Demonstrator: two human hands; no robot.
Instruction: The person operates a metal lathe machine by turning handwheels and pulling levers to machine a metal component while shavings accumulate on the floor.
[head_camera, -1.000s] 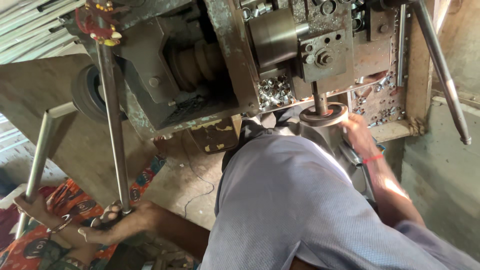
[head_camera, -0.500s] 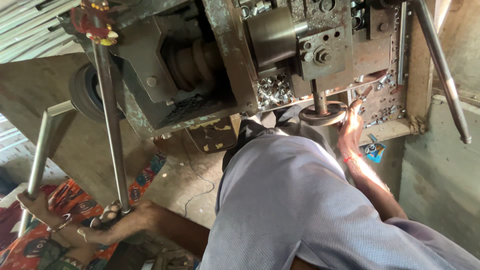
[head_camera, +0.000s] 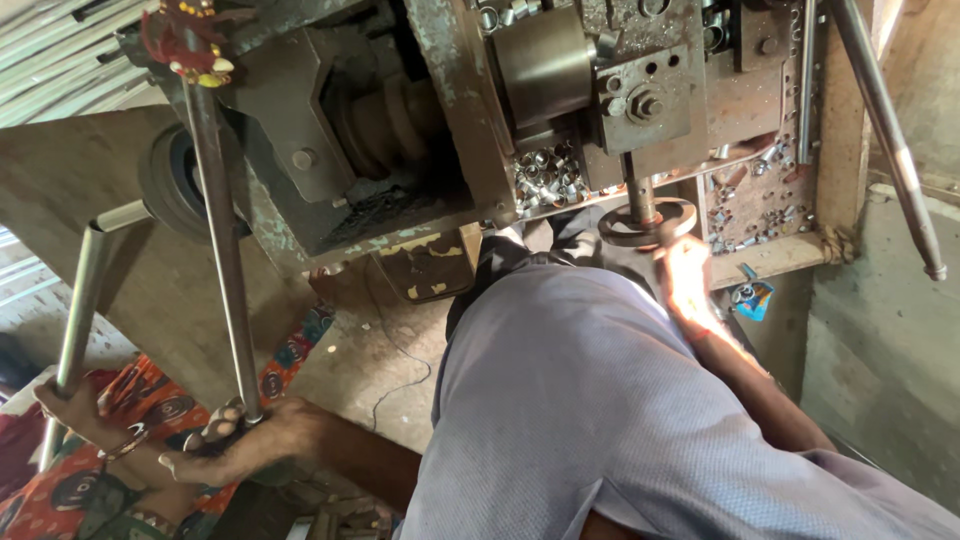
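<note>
Your left hand (head_camera: 245, 445) is wrapped around the lower end of a long steel lever rod (head_camera: 215, 240), fingers closed tight on it. That rod runs up to the top left of the machine (head_camera: 400, 130), where a red tassel ornament (head_camera: 185, 40) hangs at its top.

Your right hand (head_camera: 685, 280) is at the small round handwheel (head_camera: 645, 220) under the machine's front. It touches the wheel's right rim, but strong glare washes it out, so I cannot tell if the fingers are closed on it or just resting.

The handwheel sits on a short vertical shaft below a square steel block with a hex bolt (head_camera: 640, 100). A large smooth steel cylinder (head_camera: 545, 65) is just left of that block.

Small metal ring parts (head_camera: 545, 175) lie piled in the tray along the machine's front edge, with more at the right side (head_camera: 760, 195).

A second long rod (head_camera: 885, 140) angles down at the far right, untouched.

Another person's hand (head_camera: 65, 405), with a bangle on the wrist, grips a grey pipe (head_camera: 80, 310) at the bottom left, over orange patterned cloth (head_camera: 140, 400).
</note>
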